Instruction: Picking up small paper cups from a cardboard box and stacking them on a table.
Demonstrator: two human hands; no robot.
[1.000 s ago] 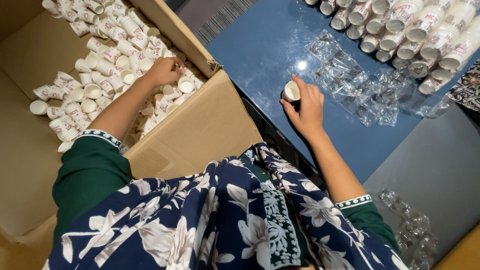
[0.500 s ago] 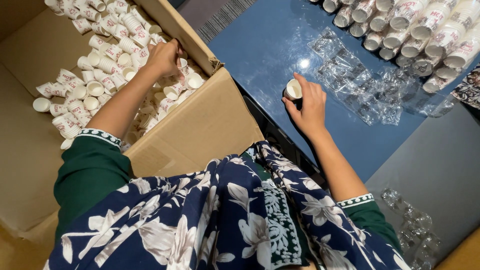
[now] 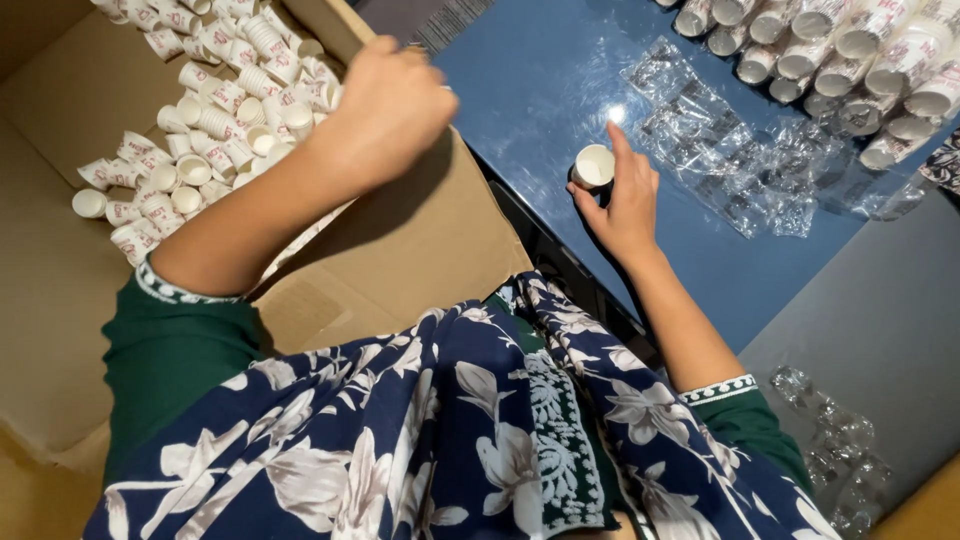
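I see R hand (image 3: pixel 622 200) gripping a small white paper cup (image 3: pixel 593 165) upright on the blue table (image 3: pixel 530 90). L hand (image 3: pixel 392 100) curled over the cardboard box (image 3: pixel 420 240) edge, grip unclear. Loose cups (image 3: pixel 205 120) in box far left; plastic wrappers (image 3: pixel 740 160) right of the cup.

Hidden, cropped and blurred parts of the cup-sorting scene

The left hand (image 3: pixel 390 100) shows only its back, so whatever its curled fingers hold cannot be told. The right hand (image 3: pixel 622 195) covers the lower side of the small white cup (image 3: pixel 594 166). The rows of stacked cups (image 3: pixel 830 50) and the cardboard box (image 3: pixel 60 300) run past the frame's edges.
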